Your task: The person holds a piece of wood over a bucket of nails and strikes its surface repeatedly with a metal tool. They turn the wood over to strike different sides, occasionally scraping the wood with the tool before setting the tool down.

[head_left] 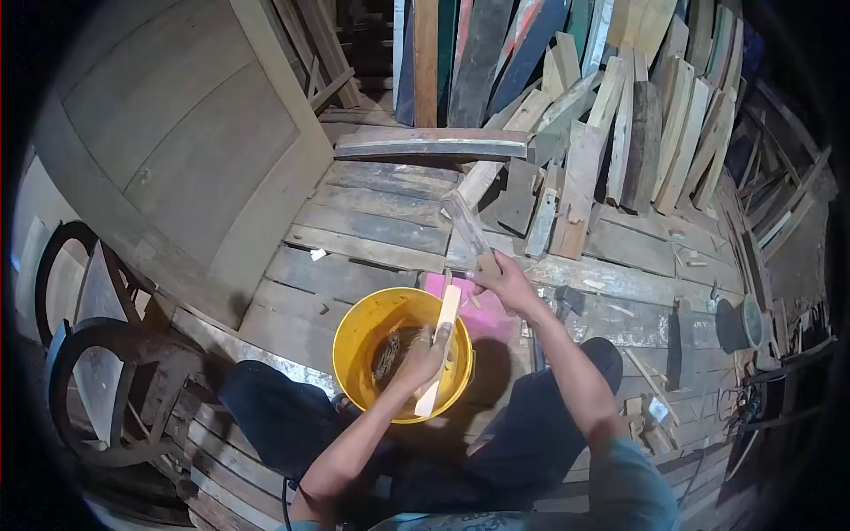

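Over the yellow bucket (352,329), my left hand (423,356) is closed around a pale wooden strip (451,303), which slants upright across the bucket's right side. A thin dark edge shows beside the strip's upper end. My right hand (505,281) is just above and to the right, its fingers wrapped round the near end of a flat grey-brown piece of wood (466,221) that points away and to the left. Small thin pieces (387,357), possibly nails, lie at the bucket's bottom. Behind the bucket, a pink object (482,316) rests on the floor, partly covered.
Many boards (580,190) lean at the back right. A long curved beam (429,143) lies across the plank floor (372,208). At left stands a large wooden panel (177,133), with round dark frames (93,354) below. Wood scraps (653,425) lie at right.
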{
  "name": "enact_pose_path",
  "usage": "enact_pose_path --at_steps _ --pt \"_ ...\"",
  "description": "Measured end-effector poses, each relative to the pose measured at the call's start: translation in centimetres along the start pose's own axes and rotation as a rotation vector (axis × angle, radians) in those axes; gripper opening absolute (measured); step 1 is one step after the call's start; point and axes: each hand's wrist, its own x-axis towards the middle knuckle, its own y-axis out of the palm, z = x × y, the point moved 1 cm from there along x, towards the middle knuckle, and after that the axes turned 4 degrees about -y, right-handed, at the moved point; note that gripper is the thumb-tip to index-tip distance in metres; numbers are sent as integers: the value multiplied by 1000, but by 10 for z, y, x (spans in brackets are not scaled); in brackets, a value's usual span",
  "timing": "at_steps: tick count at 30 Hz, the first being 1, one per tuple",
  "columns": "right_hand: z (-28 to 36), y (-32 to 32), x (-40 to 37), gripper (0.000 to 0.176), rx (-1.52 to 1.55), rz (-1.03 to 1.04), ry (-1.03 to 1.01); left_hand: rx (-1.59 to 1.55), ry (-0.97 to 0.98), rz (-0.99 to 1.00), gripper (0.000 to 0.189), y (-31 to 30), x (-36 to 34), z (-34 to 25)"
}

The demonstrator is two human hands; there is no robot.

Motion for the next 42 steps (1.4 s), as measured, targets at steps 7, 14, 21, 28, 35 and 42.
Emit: enact_pose_path --at_steps 7,14,21,28,35,42 --pt "27 -1 -26 46 -486 16 -140 -60 58 -110 73 16 21 31" --pt "15 10 -67 41 -677 131 -169 -280 61 91 54 27 31 73" --pt "27 23 -101 47 -738 248 88 -275 -17 149 67 16 5 39" --pt "45 47 -102 59 -749 165 135 -173 33 11 68 11 -6 25" --pt "25 50 -99 44 -796 141 33 -134 -22 25 67 12 -3 28" --pt "25 48 -100 45 -792 84 75 -183 11 40 74 17 4 37"
